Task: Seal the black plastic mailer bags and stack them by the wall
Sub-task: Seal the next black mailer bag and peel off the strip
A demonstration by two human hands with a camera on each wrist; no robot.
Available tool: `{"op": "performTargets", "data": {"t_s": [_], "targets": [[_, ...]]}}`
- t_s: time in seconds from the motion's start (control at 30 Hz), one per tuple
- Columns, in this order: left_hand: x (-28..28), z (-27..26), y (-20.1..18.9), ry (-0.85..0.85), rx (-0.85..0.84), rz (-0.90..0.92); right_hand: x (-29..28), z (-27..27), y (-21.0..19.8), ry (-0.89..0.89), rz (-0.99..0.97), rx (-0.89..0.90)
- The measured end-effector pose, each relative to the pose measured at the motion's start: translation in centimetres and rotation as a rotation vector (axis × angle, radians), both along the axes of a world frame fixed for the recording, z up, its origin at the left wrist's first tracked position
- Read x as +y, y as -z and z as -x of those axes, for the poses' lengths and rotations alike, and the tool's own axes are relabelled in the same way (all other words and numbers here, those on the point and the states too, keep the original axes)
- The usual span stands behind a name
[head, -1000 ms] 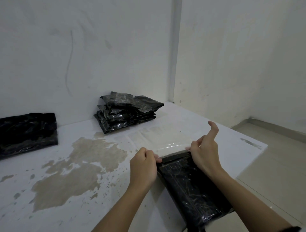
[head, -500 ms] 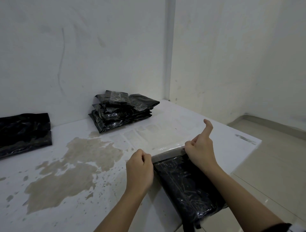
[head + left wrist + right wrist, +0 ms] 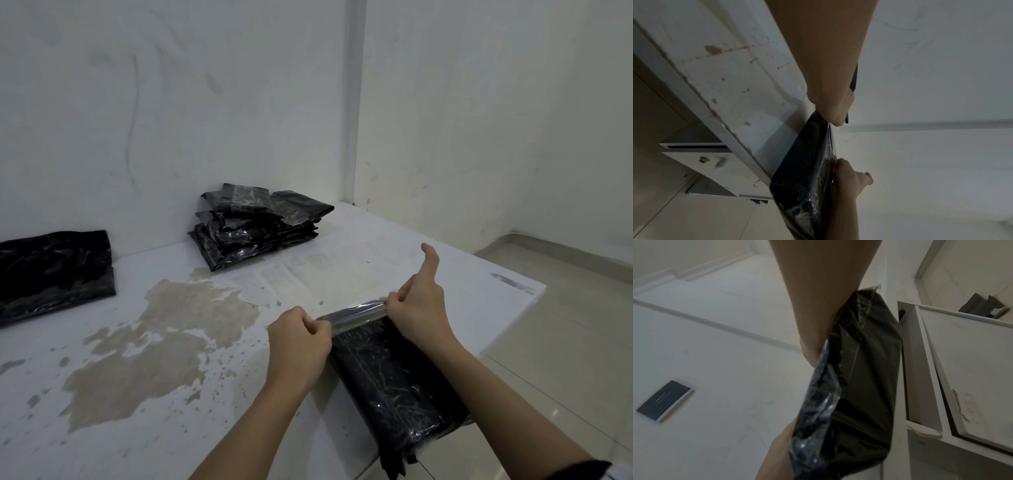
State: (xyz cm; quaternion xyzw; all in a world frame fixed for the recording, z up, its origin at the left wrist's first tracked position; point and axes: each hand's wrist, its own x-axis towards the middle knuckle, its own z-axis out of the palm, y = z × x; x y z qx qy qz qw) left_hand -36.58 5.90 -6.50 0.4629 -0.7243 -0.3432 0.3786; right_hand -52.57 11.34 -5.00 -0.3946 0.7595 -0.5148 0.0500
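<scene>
I am pinching the clear folded flap [image 3: 356, 317] of the black plastic mailer bag [image 3: 394, 380] with both hands. My left hand [image 3: 298, 342] is curling into a fist at the flap's left end, thumb pressing on the film. My right hand [image 3: 416, 308] is gripping the flap's right end with curled fingers, while its thumb is sticking up, free of the bag. The bag is lying in the lower right of the head view, on the white stained tabletop [image 3: 154, 342], and its near end is hanging over the table's front edge. In the right wrist view the bag [image 3: 855, 378] is filling the centre of the frame.

The stack of sealed black mailer bags [image 3: 257, 224] is sitting against the white wall [image 3: 171, 120] at centre frame, well apart from my hands. Another dark plastic bundle [image 3: 51, 274] is lying at the left edge, also against the wall. Bare tabletop is stretching between my hands and the stack; the table's right edge is running just beside my right hand, with tiled floor [image 3: 565, 342] beyond.
</scene>
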Motion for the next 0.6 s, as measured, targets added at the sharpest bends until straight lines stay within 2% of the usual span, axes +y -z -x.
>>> {"op": "performTargets", "data": {"t_s": [0.23, 0.4, 0.5, 0.6], "targets": [[0.0, 0.5, 0.2, -0.041, -0.099, -0.049, 0.0, -0.6, -0.1, 0.043, -0.090, 0.034], [-0.1, 0.4, 0.0, -0.059, -0.257, -0.095, 0.2, -0.9, -0.2, 0.139, -0.510, 0.310], [0.5, 0.4, -0.2, -0.105, -0.358, -0.056, 0.3, -0.9, -0.4, 0.141, -0.584, 0.320], [1.2, 0.7, -0.8, -0.183, -0.387, 0.083, 0.2, -0.9, -0.3, 0.163, -0.659, 0.408]]}}
